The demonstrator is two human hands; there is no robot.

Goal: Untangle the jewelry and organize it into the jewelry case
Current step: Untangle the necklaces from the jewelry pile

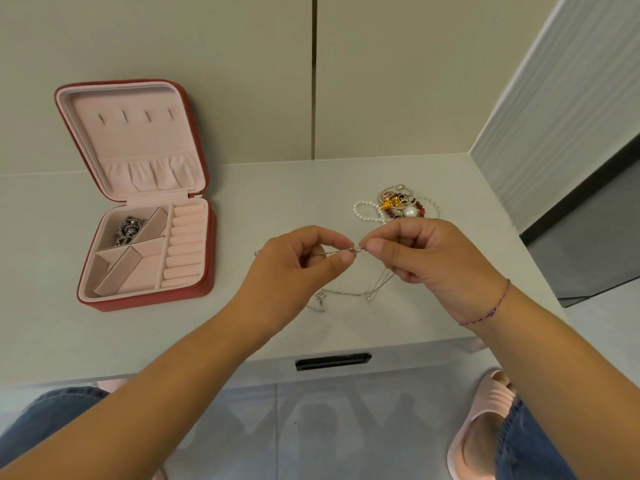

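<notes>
A thin silver chain point(346, 292) is stretched between my two hands above the table, and its loose end trails on the tabletop below them. My left hand point(298, 261) pinches it on one side and my right hand point(422, 254) pinches it on the other, fingertips almost meeting at a small knot or clasp. Behind my right hand lies a tangled pile of jewelry point(398, 204) with pearls, red beads and gold pieces. The red jewelry case point(194, 294) stands open at the left, pink inside, with a dark silver chain point(127, 230) in its back left compartment.
The grey table point(277, 188) stands against a beige wall, with a drawer handle point(332, 362) under its front edge. A dark cabinet point(588, 244) stands at the right. My knees and pink slippers point(485, 410) show below the table edge.
</notes>
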